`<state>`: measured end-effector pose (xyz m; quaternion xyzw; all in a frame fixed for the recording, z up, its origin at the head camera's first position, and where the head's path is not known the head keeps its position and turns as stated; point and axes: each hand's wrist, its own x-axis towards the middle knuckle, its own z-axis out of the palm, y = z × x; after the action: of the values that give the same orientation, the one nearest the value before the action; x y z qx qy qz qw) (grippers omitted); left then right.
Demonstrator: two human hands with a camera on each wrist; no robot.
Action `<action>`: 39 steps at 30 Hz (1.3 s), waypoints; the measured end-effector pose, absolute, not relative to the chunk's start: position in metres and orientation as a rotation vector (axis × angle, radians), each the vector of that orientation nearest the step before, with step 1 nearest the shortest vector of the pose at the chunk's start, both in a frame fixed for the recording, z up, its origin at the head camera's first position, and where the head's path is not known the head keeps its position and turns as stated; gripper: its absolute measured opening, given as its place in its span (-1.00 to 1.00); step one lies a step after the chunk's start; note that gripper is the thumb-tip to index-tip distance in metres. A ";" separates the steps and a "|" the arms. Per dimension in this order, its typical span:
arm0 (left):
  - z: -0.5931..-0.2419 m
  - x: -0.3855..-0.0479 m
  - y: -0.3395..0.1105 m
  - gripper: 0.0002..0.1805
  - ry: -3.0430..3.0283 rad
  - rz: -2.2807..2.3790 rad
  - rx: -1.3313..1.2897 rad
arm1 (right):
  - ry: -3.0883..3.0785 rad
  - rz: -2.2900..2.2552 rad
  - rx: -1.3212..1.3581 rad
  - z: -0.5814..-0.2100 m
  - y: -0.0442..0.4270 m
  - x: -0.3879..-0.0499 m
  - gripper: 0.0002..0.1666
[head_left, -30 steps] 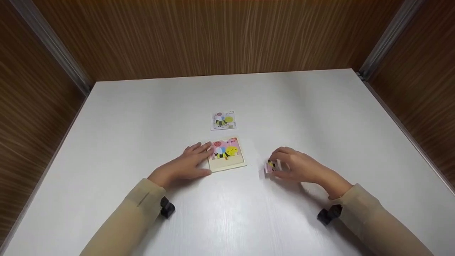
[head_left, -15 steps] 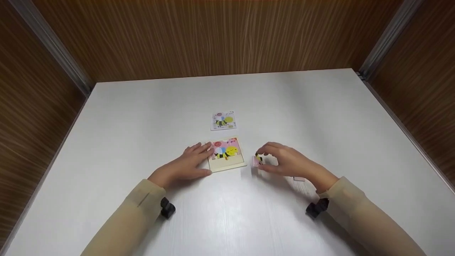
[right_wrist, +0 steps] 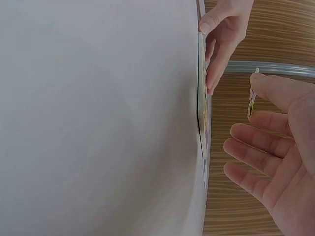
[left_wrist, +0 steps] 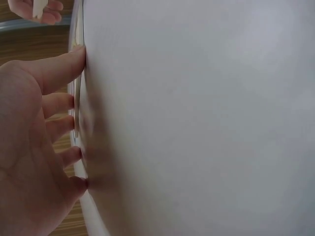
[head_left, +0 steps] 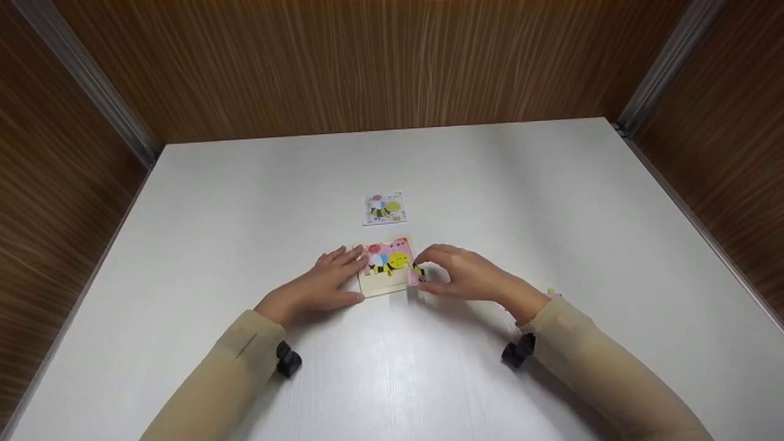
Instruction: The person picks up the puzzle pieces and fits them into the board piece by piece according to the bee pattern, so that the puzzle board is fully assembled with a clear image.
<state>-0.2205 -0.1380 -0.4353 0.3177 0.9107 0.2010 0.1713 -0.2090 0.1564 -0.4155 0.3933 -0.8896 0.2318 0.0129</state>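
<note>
A square puzzle board [head_left: 383, 283] lies flat, its upper part filled with a bee picture and its lower strip bare wood. My left hand [head_left: 324, 283] rests along its left edge, fingers spread, thumb at the near corner. Between thumb and index finger, my right hand [head_left: 468, 275] pinches a small puzzle piece [head_left: 416, 275] with pink, yellow and black print. The piece is held up over the board's right edge; in the right wrist view the tilted puzzle piece [right_wrist: 252, 96] is apart from the board, the other fingers loosely extended.
Behind the board lies a card [head_left: 385, 209] with a similar bee picture. Another small piece [head_left: 552, 294] peeks out beside my right sleeve, mostly hidden. Wood-grain panels [head_left: 392, 67] stand behind and on both sides of the white table [head_left: 392, 380].
My right hand has carried the pinched puzzle piece leftward from the table on the right to the board's right edge. The left hand has stayed in place.
</note>
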 end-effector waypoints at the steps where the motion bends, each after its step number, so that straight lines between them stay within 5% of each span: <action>1: -0.436 -0.220 -0.138 -0.20 2.586 0.574 0.908 | -2.773 0.716 1.230 -0.416 0.153 -0.210 -0.57; 39: -0.435 -0.221 -0.142 -0.20 2.586 0.584 0.979 | -2.771 0.485 1.441 -0.428 0.086 -0.237 -0.58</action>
<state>-0.2213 -0.1420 -0.4352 0.3419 0.9038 0.2040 0.1569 -0.2372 0.0859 -0.4279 0.4559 -0.8766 0.1536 -0.0095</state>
